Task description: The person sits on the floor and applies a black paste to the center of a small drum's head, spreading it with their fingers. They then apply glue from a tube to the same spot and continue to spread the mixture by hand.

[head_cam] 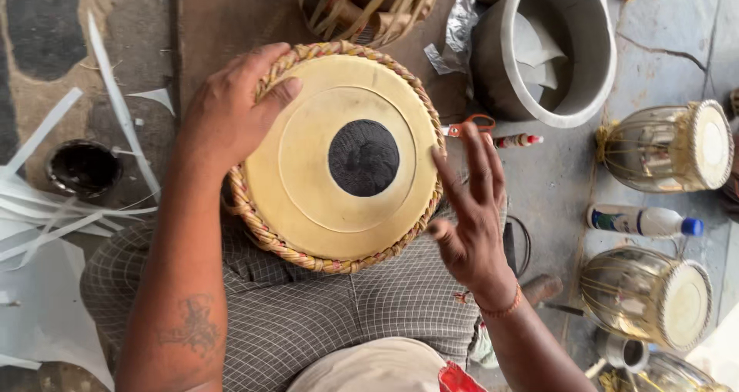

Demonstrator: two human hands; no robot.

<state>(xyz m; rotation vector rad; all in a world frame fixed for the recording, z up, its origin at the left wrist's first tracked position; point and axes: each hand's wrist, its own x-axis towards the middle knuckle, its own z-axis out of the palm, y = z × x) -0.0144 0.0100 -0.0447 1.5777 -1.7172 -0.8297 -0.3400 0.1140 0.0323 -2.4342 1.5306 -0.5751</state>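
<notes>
Left hand (pixel 231 115) grips the braided rim of the round drum (pixel 339 165) at frame centre, smooth tan skin with matte black disc, while right hand (pixel 469 219) hovers open-fingered beside its right edge.

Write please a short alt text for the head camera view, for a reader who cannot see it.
A person seated on the floor holds a round hand drum with a black centre spot on the lap: the left hand grips its braided rim, and the open right hand is at the opposite edge. Nearby lie two metal drums, a grey pot, a bottle and scissors.
</notes>
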